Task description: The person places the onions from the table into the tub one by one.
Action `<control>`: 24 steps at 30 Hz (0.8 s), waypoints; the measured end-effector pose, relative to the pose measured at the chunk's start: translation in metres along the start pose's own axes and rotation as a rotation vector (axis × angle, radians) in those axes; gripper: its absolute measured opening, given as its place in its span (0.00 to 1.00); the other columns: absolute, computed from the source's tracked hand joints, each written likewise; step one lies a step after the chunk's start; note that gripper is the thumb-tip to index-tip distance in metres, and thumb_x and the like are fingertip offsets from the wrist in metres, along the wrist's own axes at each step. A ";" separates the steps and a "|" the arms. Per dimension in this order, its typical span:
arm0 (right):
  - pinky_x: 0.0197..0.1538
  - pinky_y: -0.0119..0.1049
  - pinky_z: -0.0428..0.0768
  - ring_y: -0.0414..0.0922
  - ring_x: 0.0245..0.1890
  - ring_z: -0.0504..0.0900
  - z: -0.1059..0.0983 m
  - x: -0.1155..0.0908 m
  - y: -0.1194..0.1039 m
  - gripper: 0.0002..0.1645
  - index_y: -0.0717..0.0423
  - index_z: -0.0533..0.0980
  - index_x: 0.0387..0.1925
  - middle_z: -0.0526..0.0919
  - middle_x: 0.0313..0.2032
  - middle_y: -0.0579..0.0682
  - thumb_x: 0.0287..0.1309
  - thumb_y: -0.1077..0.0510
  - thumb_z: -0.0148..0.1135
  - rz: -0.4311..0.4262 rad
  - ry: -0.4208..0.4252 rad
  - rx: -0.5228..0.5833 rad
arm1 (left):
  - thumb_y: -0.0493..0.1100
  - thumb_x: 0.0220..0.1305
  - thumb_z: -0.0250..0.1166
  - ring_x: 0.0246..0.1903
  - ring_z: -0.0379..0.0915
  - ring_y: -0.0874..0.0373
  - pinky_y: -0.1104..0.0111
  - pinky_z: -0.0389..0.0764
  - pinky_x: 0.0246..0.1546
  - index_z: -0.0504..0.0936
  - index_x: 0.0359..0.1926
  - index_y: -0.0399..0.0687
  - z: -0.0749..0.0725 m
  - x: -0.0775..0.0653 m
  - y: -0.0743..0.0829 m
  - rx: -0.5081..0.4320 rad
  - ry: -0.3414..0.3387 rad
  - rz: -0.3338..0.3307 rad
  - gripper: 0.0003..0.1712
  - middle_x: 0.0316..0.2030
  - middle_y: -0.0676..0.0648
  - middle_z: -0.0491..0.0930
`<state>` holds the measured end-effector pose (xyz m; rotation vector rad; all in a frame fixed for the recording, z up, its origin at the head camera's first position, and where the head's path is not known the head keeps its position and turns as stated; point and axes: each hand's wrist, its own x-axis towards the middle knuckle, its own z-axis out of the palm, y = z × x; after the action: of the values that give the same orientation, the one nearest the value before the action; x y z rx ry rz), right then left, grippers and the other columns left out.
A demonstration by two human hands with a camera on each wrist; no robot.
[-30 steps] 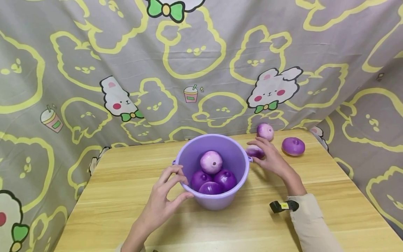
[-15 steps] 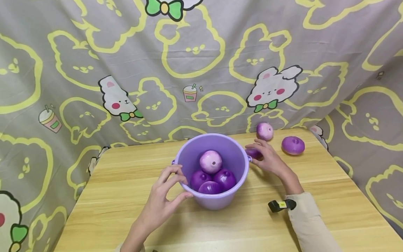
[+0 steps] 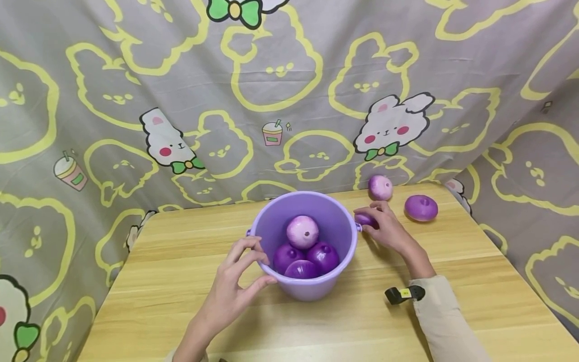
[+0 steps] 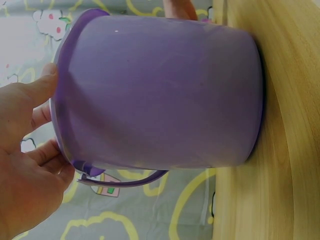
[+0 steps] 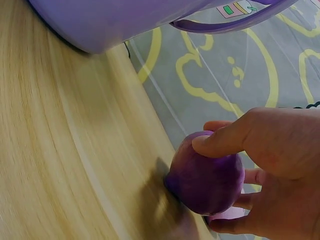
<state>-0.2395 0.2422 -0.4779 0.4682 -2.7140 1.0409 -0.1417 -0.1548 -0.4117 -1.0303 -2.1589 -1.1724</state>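
Observation:
A lilac bucket (image 3: 305, 289) stands upright on the table with several purple onions (image 3: 303, 233) inside, the top one paler than the others. My left hand (image 3: 235, 279) holds the bucket's rim at the near left, thumb and fingertips on its edge. To the right of the bucket, my right hand (image 3: 388, 229) grips a dark purple onion (image 5: 207, 175) between thumb and fingers. In the right wrist view this onion's tip points down at the wood, with a shadow beside it. My fingers hide part of it in the head view.
Two more onions lie at the back right: a pale one (image 3: 381, 187) by the curtain and a flat, dark one (image 3: 421, 208) to its right. A patterned grey curtain (image 3: 312, 110) hangs behind the wooden table (image 3: 181, 261). The bucket's handle (image 4: 125, 183) hangs down its far side.
The right hand's fingers have closed in around the onion beside the bucket, which has turned from its pale side to its dark side. The left hand keeps its place on the rim.

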 end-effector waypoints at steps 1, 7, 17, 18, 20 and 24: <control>0.66 0.72 0.67 0.69 0.61 0.69 0.000 0.000 0.000 0.27 0.59 0.79 0.60 0.66 0.60 0.72 0.59 0.71 0.68 0.004 0.002 0.004 | 0.52 0.60 0.75 0.62 0.72 0.47 0.61 0.68 0.72 0.83 0.43 0.53 0.000 0.000 0.000 0.000 0.001 0.000 0.15 0.51 0.49 0.76; 0.68 0.74 0.63 0.72 0.65 0.65 0.001 0.001 0.001 0.29 0.59 0.77 0.62 0.65 0.64 0.75 0.58 0.70 0.69 0.005 -0.024 0.002 | 0.52 0.61 0.75 0.62 0.72 0.47 0.61 0.68 0.72 0.83 0.43 0.53 0.000 0.000 0.000 -0.003 0.003 0.001 0.15 0.51 0.49 0.76; 0.66 0.73 0.67 0.73 0.63 0.68 0.002 -0.001 0.001 0.31 0.58 0.75 0.64 0.65 0.64 0.72 0.58 0.73 0.67 0.030 -0.049 0.002 | 0.53 0.61 0.74 0.62 0.72 0.46 0.61 0.69 0.72 0.83 0.43 0.52 0.000 0.001 0.001 0.000 0.002 0.001 0.15 0.50 0.49 0.76; 0.66 0.73 0.68 0.72 0.63 0.68 0.002 -0.001 0.001 0.31 0.58 0.75 0.64 0.65 0.64 0.72 0.59 0.73 0.66 0.033 -0.051 0.006 | 0.53 0.61 0.74 0.62 0.72 0.46 0.61 0.69 0.72 0.83 0.42 0.53 0.000 0.001 0.001 0.001 0.002 0.001 0.15 0.50 0.49 0.76; 0.66 0.72 0.69 0.72 0.62 0.69 0.002 0.000 0.002 0.31 0.58 0.74 0.65 0.65 0.64 0.71 0.59 0.72 0.66 0.045 -0.055 0.014 | 0.52 0.61 0.75 0.62 0.72 0.46 0.61 0.69 0.72 0.83 0.43 0.52 0.000 0.001 0.001 0.001 0.002 0.001 0.15 0.50 0.49 0.76; 0.65 0.73 0.69 0.72 0.62 0.70 0.002 0.000 0.003 0.31 0.58 0.73 0.66 0.65 0.64 0.71 0.61 0.71 0.66 0.057 -0.057 0.023 | 0.52 0.61 0.75 0.61 0.72 0.47 0.61 0.69 0.72 0.83 0.42 0.52 -0.001 0.001 0.001 0.002 0.002 0.000 0.15 0.50 0.49 0.76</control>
<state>-0.2404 0.2425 -0.4814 0.4332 -2.7836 1.0898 -0.1412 -0.1545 -0.4101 -1.0282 -2.1584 -1.1702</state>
